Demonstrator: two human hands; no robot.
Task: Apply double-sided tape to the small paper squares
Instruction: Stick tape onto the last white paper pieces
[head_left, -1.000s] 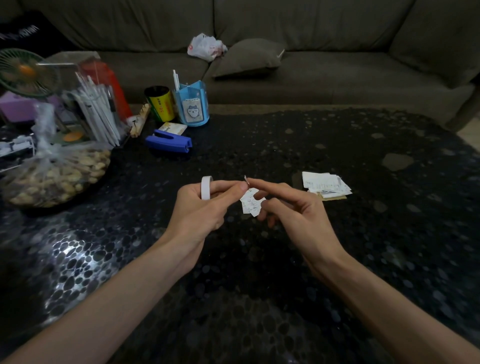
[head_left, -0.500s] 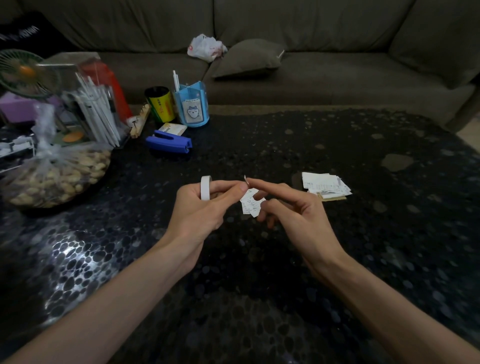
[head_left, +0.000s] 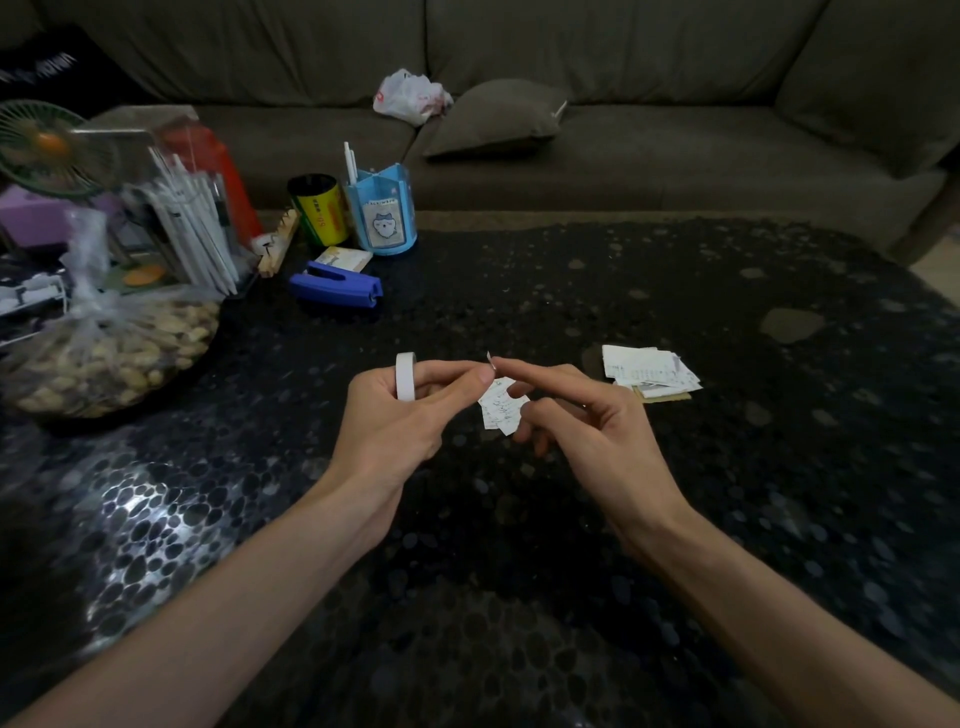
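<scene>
Behind the table's far edge: sofa (head_left: 649, 156). Table (head_left: 519, 597) is dark, pebble-patterned. Bag of nuts (head_left: 109, 353) at the left edge.

Both hands are above table centre, fingertips meeting.
- Left hand (head_left: 389, 426): fingers curled round the tape roll (head_left: 405, 376), which stands on edge in the grip, thumb stretched right.
- Right hand (head_left: 592, 421): index fingertip on the tape end (head_left: 490, 358) against the left thumb tip. The small paper squares (head_left: 501, 410) look pinched between thumb and lower fingers, just under the tape end.

Blue stapler (head_left: 335, 286) toward the far-left corner. Paper stack (head_left: 647, 371) lies flat on the table, right of the hands.
</scene>
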